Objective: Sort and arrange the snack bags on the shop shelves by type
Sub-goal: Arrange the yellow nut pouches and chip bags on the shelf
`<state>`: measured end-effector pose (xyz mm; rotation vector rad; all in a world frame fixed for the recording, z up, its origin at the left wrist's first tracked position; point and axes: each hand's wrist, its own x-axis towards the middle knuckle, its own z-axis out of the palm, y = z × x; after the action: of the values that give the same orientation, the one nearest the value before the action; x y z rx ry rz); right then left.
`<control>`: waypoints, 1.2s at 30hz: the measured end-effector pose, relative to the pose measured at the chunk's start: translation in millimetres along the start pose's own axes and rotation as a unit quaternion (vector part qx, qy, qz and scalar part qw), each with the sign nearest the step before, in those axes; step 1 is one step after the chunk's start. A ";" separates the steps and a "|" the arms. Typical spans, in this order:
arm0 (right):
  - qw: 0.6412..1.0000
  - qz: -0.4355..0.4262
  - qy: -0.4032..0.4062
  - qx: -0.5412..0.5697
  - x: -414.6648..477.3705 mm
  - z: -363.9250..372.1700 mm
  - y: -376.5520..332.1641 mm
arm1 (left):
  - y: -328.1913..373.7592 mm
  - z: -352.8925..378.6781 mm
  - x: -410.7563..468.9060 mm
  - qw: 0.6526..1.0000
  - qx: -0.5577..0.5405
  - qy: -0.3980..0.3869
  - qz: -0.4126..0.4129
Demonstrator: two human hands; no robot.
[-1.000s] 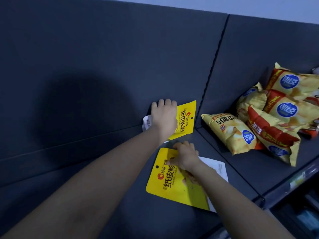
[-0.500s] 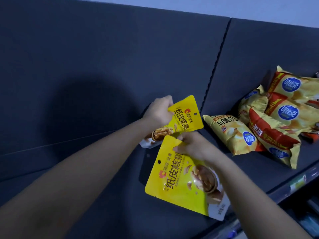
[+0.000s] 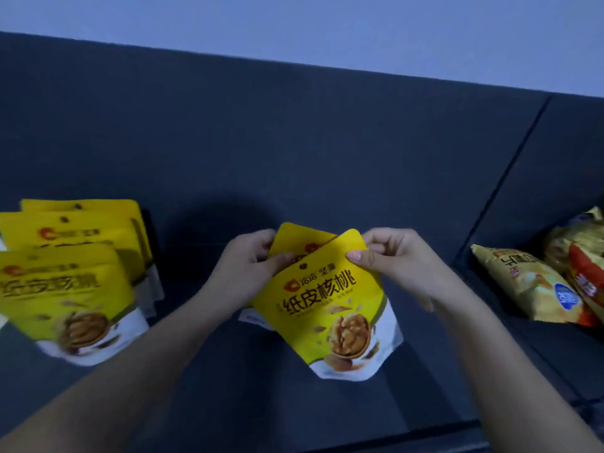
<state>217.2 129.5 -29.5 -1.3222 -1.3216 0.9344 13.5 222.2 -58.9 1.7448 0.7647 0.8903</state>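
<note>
Two yellow walnut bags are held upright together above the dark shelf [image 3: 228, 403]. The front walnut bag [image 3: 327, 308] shows a walnut picture and a white bottom; the rear walnut bag [image 3: 294, 235] peeks out behind its top. My left hand [image 3: 251, 259] pinches the upper left edges, and my right hand [image 3: 389, 256] pinches the front bag's top right corner. A group of three matching walnut bags [image 3: 65, 282] stands at the left of the shelf.
Potato chip bags [image 3: 536, 286], yellow and red, lie in a heap on the neighbouring shelf section at the right, past a vertical seam [image 3: 500, 178] in the dark back panel. A pale wall [image 3: 294, 27] runs above the shelving.
Both hands lifted the two walnut bags off the shelf, turned them upright and brought them together. The view has swung left, bringing the standing walnut bags into sight.
</note>
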 end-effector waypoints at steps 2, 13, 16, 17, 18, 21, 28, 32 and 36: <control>1.000 -0.018 -0.018 -0.009 2.2 34.4 -5.5 | -8.2 -33.6 -30.0 0.998 -0.047 0.035 -0.002; 0.988 -0.027 -0.017 0.149 8.0 195.0 -9.9 | -55.8 -172.7 -149.3 0.947 -0.244 0.207 -0.013; 0.981 -0.021 -0.007 0.193 4.1 225.7 -6.9 | -66.2 -190.1 -160.5 0.943 -0.224 0.244 0.008; 0.979 -0.023 0.002 0.203 3.1 235.6 -5.8 | -67.0 -193.2 -161.1 0.941 -0.221 0.255 0.013; 0.977 -0.028 0.016 0.210 2.6 244.8 -4.7 | -68.5 -196.3 -160.9 0.939 -0.219 0.263 0.014; 0.973 -0.045 0.061 0.218 4.9 269.8 -4.0 | -72.1 -208.2 -156.5 0.933 -0.222 0.284 0.013; 0.968 -0.044 0.094 0.230 7.8 304.2 1.9 | -78.9 -228.2 -137.5 0.942 -0.183 0.278 -0.048; 0.961 -0.040 0.120 0.246 9.0 313.0 6.3 | -74.4 -244.0 -138.5 0.961 -0.115 0.249 -0.045; 0.955 -0.039 0.127 0.265 9.9 322.6 8.2 | -74.4 -259.3 -146.4 0.973 0.021 0.225 -0.040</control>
<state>-93.7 180.9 -99.8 -0.9269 -0.8385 0.9438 -289.4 250.4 -99.5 1.5512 1.1462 1.2416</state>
